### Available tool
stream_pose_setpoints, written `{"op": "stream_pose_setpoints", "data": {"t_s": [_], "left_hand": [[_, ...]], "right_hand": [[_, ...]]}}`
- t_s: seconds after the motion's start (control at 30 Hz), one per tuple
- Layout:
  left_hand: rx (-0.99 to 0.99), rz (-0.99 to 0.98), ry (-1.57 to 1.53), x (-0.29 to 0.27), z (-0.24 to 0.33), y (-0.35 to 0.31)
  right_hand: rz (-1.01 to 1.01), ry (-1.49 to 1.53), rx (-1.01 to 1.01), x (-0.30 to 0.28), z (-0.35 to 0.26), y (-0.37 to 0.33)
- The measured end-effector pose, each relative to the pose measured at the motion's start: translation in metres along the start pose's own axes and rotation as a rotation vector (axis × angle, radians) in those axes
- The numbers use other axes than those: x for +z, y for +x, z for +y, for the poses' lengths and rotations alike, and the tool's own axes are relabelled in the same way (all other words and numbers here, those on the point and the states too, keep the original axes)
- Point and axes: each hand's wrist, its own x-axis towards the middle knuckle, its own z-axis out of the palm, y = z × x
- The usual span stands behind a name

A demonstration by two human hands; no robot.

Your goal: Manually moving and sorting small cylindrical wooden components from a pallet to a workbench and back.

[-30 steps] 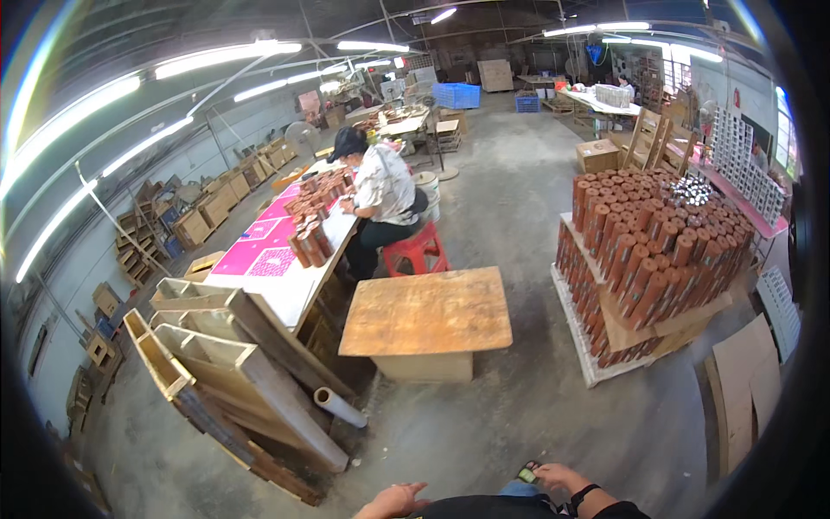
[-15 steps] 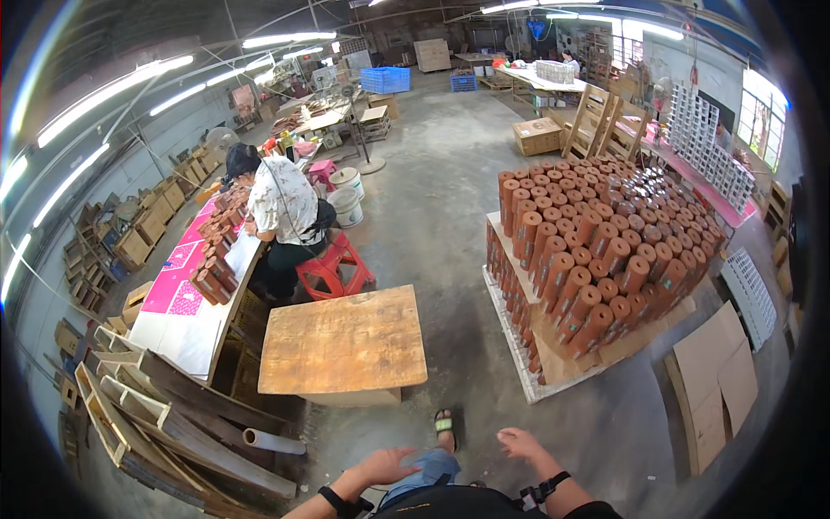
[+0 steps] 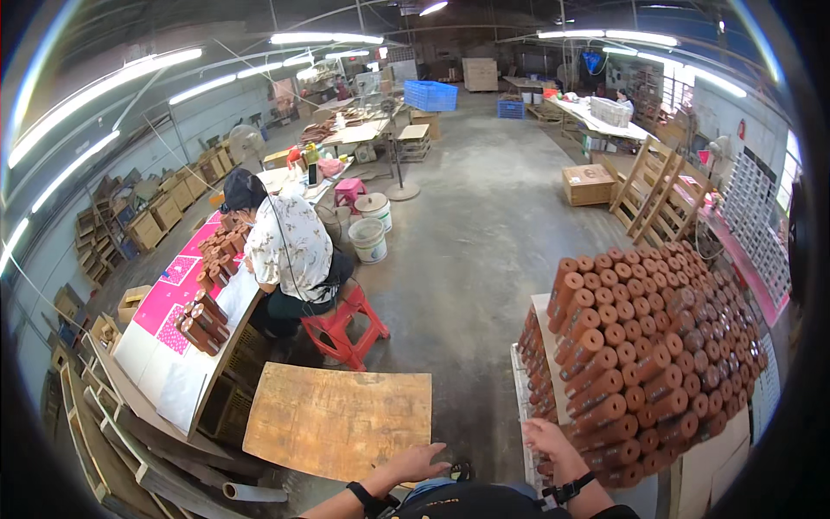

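Observation:
My left hand (image 3: 417, 464) is held out with its fingers stretched and nothing in it. It is over the near right corner of a worn wooden board (image 3: 341, 415). My right hand (image 3: 548, 439), also empty with fingers apart, hangs before the near left side of a large stack of reddish-brown cylinders (image 3: 640, 346). Each cylinder has a round hole in its top end. They stand tightly packed in layers, with a pale sheet (image 3: 553, 350) between layers and a whitish pallet (image 3: 521, 389) underneath. Whether my right hand touches the stack I cannot tell.
At the left, a person (image 3: 294, 242) sits on a red stool (image 3: 350, 324) at a workbench (image 3: 169, 363) bearing more brown cylinders (image 3: 203, 320). Two buckets (image 3: 369, 240) stand behind. Wooden frames (image 3: 130, 441) and a tube (image 3: 255, 492) lie near left; a carton (image 3: 590, 184) stands far right.
I have moved forward, and the board and the cylinder stack now lie closer to me. Both hands stay empty; my right hand has come up to the stack's near left side.

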Motion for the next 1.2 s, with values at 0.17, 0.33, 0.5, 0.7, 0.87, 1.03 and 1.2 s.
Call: {"op": "stream_pose_setpoints", "data": {"t_s": [0.17, 0.33, 0.5, 0.7, 0.87, 1.03, 1.2], "left_hand": [[-0.105, 0.066, 0.041, -0.071, -0.003, 0.057], [-0.139, 0.178, -0.020, -0.074, -0.076, 0.147], [-0.314, 0.130, -0.074, -0.137, -0.096, 0.230], [-0.291, 0.399, -0.185, -0.245, -0.105, 0.300], [-0.486, 0.496, -0.210, -0.310, -0.139, 0.344], [-0.615, 0.330, -0.283, -0.355, -0.231, 0.402], [-0.705, 0.447, -0.247, -0.442, -0.319, 0.439]], "right_hand": [[0.024, 0.013, -0.024, -0.022, -0.086, 0.090], [-0.053, -0.041, 0.013, -0.051, -0.154, 0.205], [-0.063, -0.062, -0.024, -0.075, -0.243, 0.344], [-0.205, -0.264, -0.139, -0.061, -0.388, 0.477], [-0.362, -0.393, -0.219, -0.005, -0.512, 0.557], [-0.468, -0.485, -0.426, 0.069, -0.619, 0.660], [-0.447, -0.674, -0.713, 0.158, -0.739, 0.757]]}}
